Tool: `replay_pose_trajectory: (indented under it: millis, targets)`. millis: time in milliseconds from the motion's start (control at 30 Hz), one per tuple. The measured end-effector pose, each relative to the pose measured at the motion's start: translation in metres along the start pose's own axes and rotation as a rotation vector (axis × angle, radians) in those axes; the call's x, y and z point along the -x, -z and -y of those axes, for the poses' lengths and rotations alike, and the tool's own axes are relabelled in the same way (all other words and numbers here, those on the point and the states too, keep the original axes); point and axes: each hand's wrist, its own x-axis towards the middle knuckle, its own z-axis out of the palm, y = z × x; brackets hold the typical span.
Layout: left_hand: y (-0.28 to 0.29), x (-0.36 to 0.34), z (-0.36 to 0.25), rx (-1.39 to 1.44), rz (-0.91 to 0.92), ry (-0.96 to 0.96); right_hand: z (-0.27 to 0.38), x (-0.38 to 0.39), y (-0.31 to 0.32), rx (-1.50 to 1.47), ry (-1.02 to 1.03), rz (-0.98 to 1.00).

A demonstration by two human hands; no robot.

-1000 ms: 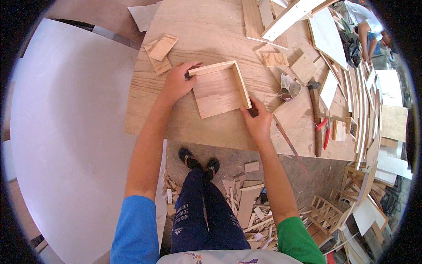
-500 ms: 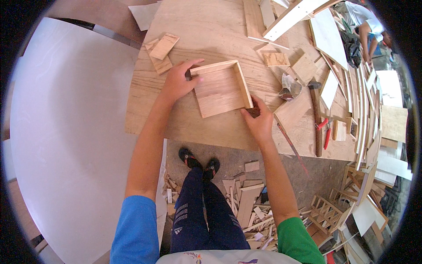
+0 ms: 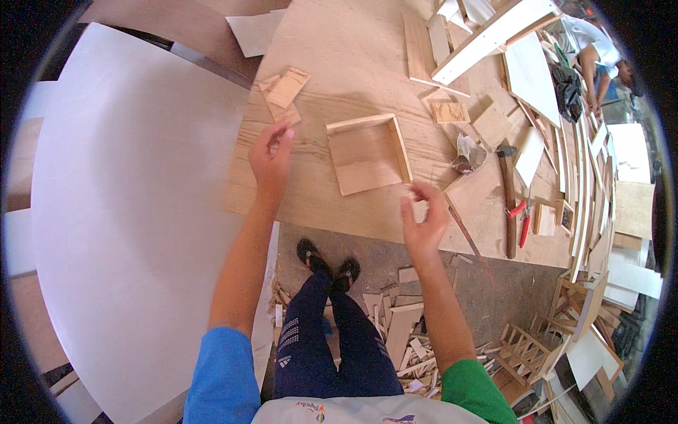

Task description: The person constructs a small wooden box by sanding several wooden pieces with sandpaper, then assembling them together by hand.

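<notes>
A small wooden box [image 3: 367, 157] lies on the plywood worktop [image 3: 332, 92]. It has a flat base and raised sides along its far and right edges; the other two sides are bare. My left hand [image 3: 270, 157] hovers to its left, fingers loosely bent and holding nothing, close to two small overlapping wood pieces [image 3: 287, 88]. Just off the box's near right corner is my right hand [image 3: 425, 220], thumb and fingers apart with nothing between them. A slight blur softens both hands.
To the right lie a hammer [image 3: 508, 201], red-handled pliers [image 3: 524, 223], a torn bag [image 3: 467, 155] and wood blocks. A white board [image 3: 141, 212] fills the left. Scrap wood [image 3: 406, 332] litters the floor. Another person [image 3: 592, 49] bends over at the far right.
Both hands have let go of the box: the left drew back to the left, the right slid off its near corner. The box now rests on the worktop alone.
</notes>
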Motion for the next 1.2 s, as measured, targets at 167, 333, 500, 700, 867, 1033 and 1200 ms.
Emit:
replay_pose_trajectory:
  millis: [167, 333, 500, 700, 867, 1033, 1200]
  targets:
    - [0.035, 0.005, -0.021, -0.115, -0.030, 0.148, 0.049, -0.012, -0.060, -0.185, -0.019, 0.273]
    - [0.061, -0.012, -0.010, -0.136, 0.042, 0.214, 0.079, -0.032, -0.136, -0.188, -0.052, 0.423]
    - [0.064, -0.038, 0.005, -0.085, 0.152, 0.296, 0.105, -0.081, -0.200, 0.128, 0.099, 0.245]
    - [0.062, -0.035, 0.021, -0.330, 0.292, 0.128, 0.085, -0.119, -0.265, 0.336, 0.051, 0.183]
    - [0.054, -0.037, 0.015, -0.257, 0.275, -0.028, 0.061, -0.125, -0.278, 0.284, -0.058, 0.075]
    - [0.062, -0.034, 0.017, -0.143, 0.239, 0.136, 0.081, -0.121, -0.261, 0.150, 0.007, -0.068]
    - [0.061, -0.032, 0.008, -0.086, 0.156, -0.073, 0.090, -0.046, -0.187, -0.413, -0.276, 0.122]
